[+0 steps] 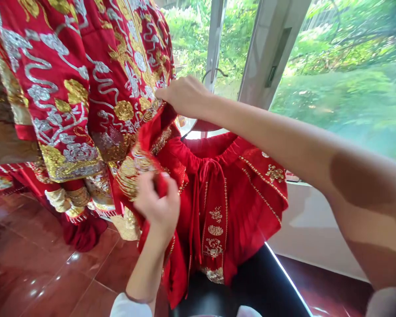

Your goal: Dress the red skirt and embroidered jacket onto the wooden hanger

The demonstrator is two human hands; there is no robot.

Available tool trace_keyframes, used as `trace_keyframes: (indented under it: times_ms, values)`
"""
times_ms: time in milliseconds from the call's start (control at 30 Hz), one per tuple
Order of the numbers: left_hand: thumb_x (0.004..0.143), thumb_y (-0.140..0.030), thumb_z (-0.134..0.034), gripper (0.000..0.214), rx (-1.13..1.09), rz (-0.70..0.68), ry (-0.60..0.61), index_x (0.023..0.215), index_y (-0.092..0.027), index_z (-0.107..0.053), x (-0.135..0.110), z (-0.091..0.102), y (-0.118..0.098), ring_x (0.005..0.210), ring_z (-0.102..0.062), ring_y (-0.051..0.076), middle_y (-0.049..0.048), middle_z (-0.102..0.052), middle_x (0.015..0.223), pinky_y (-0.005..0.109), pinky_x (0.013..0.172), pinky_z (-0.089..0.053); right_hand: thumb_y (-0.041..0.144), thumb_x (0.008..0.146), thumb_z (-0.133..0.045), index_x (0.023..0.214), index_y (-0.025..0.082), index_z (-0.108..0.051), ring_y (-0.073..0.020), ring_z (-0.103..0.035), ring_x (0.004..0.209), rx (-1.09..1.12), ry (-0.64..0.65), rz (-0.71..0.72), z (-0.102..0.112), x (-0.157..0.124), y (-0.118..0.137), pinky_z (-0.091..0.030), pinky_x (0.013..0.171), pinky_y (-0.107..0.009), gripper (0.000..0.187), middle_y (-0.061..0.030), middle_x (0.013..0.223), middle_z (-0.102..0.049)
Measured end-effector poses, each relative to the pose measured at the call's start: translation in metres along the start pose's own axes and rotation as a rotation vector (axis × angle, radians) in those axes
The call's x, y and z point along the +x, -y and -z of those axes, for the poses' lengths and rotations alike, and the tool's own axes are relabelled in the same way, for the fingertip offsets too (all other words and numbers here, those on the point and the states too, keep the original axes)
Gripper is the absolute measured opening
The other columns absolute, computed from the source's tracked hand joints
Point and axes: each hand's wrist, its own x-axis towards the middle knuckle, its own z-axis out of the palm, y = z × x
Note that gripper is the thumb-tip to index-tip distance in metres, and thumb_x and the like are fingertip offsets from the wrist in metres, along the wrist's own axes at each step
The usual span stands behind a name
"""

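Note:
A red garment point(86, 79) with heavy gold and silver embroidery hangs at the left and fills the upper left of the view. My right hand point(181, 94) reaches across from the right and pinches its front edge at mid height. My left hand point(156, 207) comes up from below, closed on a fold of the same red cloth with gold trim. Below and to the right hangs a red pleated skirt point(231, 198) with a tied waist and gold embroidered bands.
A large window point(333, 70) with a grey frame post point(270, 48) looks onto green trees. A white sill wall point(313, 229) runs below it. The floor is glossy red-brown tile point(46, 273). A black surface point(244, 281) lies under the skirt.

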Motion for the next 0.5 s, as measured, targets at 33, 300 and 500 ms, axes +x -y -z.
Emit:
trace_keyframes:
  times_ms: [33,300,500]
  values:
    - [0.078,-0.020,-0.056,0.008,0.001,-0.006,0.194,0.085,-0.023,-0.051,-0.014,-0.015,0.001,0.064,-0.055,0.016,-0.0006,-0.056,0.073,0.029,0.062,-0.042,0.004,0.088,-0.036,0.117,0.011,-0.059,-0.0276,-0.060,0.103,-0.029,0.040,0.010,-0.004,-0.003,-0.003,-0.044,0.081,-0.037,0.037,-0.0154,0.106,-0.065]
    - [0.080,-0.015,-0.053,0.012,0.031,0.185,0.467,0.088,-0.023,-0.048,-0.058,-0.072,0.035,0.071,-0.063,0.019,0.0021,-0.064,0.081,0.029,0.065,-0.041,0.003,0.077,-0.049,0.102,0.009,-0.069,-0.0173,-0.062,0.083,0.228,0.261,0.018,-0.045,0.003,-0.007,-0.041,0.067,-0.028,0.033,-0.0085,0.089,-0.068]
    - [0.091,-0.030,-0.045,0.011,-0.153,0.160,0.350,0.085,-0.022,-0.045,-0.070,-0.069,-0.006,0.061,-0.057,0.017,0.0029,-0.059,0.072,0.029,0.061,-0.040,0.000,0.075,-0.045,0.105,0.000,-0.068,-0.0146,-0.063,0.085,0.387,0.246,0.004,-0.043,0.008,-0.011,-0.042,0.072,-0.026,0.038,-0.0111,0.094,-0.070]
